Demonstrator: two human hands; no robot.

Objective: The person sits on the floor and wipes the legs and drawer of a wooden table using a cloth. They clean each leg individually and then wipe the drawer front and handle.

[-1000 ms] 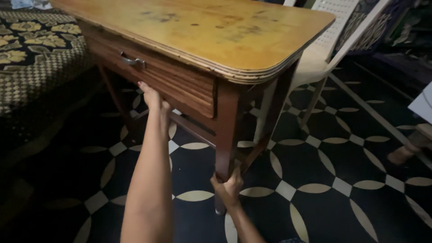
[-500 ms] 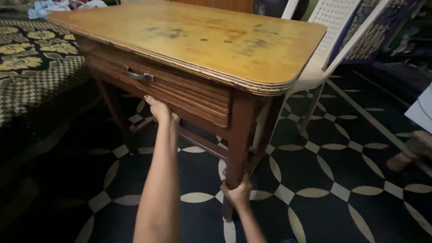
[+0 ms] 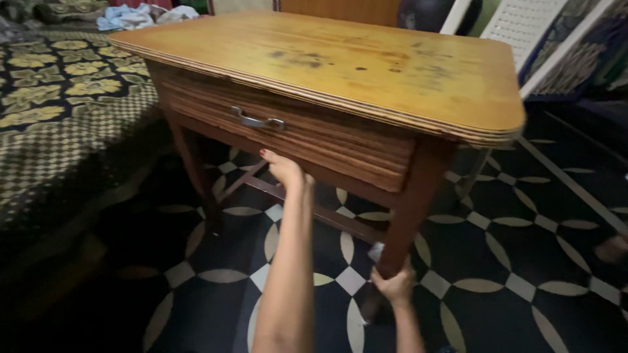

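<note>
A wooden table (image 3: 340,65) with a worn yellow top and a ribbed drawer stands in front of me. The drawer has a metal handle (image 3: 256,121). My left hand (image 3: 282,168) reaches up under the drawer's lower edge and grips the table's front rail there. My right hand (image 3: 394,286) is wrapped around the table's near right leg (image 3: 412,209), low down close to the floor.
A bed with a patterned floral cover (image 3: 59,111) lies to the left, close to the table. A white plastic chair (image 3: 523,33) stands behind the table at the right. The floor (image 3: 523,261) is dark tile with pale circle patterns.
The table has shifted to the right and nearer in my view, and both hands have moved right with it. Their grips on the front rail and the leg are unchanged.
</note>
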